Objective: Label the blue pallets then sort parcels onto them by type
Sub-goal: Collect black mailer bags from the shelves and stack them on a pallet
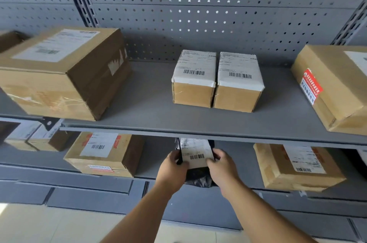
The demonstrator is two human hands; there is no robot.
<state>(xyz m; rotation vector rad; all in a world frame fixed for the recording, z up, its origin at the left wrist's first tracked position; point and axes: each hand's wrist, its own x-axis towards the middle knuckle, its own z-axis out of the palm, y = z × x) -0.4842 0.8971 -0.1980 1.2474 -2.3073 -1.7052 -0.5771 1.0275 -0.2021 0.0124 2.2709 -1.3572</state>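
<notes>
Both sides of black mailer bag (197,175) pinched between left grip (172,168) and right grip (220,165), at lower shelf (155,156).

The left hand (172,171) and right hand (222,169) are bare; both forearms (258,213) are bare right to the near edge.

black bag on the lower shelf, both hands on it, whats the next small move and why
Probably draw the black bag straight out toward the person. The left hand and right hand hold its two sides, its front end reaches the lower shelf edge, and the upper shelf sits close above.
</notes>
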